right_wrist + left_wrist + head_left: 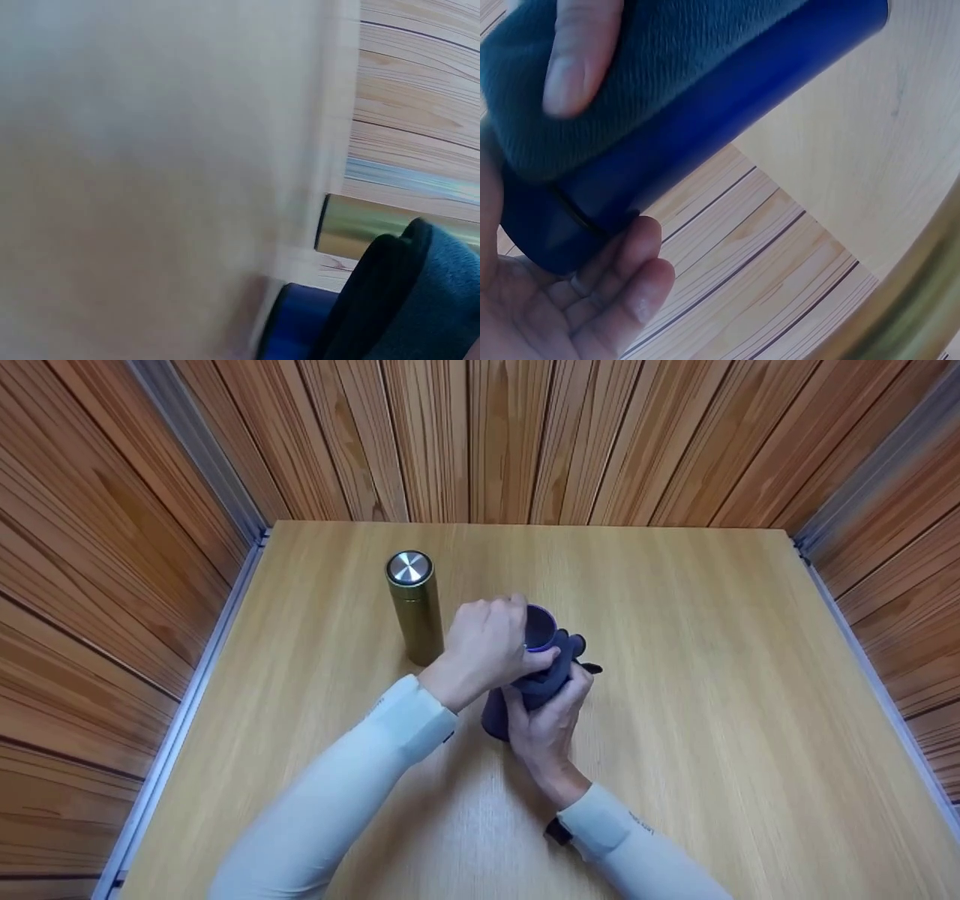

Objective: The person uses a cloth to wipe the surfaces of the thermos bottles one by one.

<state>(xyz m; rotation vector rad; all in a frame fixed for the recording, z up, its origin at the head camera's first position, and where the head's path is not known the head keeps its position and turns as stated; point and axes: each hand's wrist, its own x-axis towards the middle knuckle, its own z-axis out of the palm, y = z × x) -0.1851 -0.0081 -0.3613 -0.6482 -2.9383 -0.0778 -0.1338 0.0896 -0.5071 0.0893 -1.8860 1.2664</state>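
A blue vacuum flask [496, 714] is near the middle of the table, its top [541, 627] dark with a purple-lit rim. My left hand [487, 639] curls round this upper end, near a dark seam seen in the left wrist view. With my right hand [551, 721] I hold a dark blue-grey cloth [546, 682] against the flask's side. Folds of the cloth [420, 300] stick out in the right wrist view. The cloth and hands hide much of the flask [705, 127]. A digit [581, 60] presses on the cloth; which hand it belongs to, I cannot tell.
A gold-green vacuum flask [416, 611] with a shiny silver top stands upright just left of my left hand. Wood-plank walls [502, 442] close off the back and sides of the light wooden table [712, 675]. Metal rails [199, 682] run along its sides.
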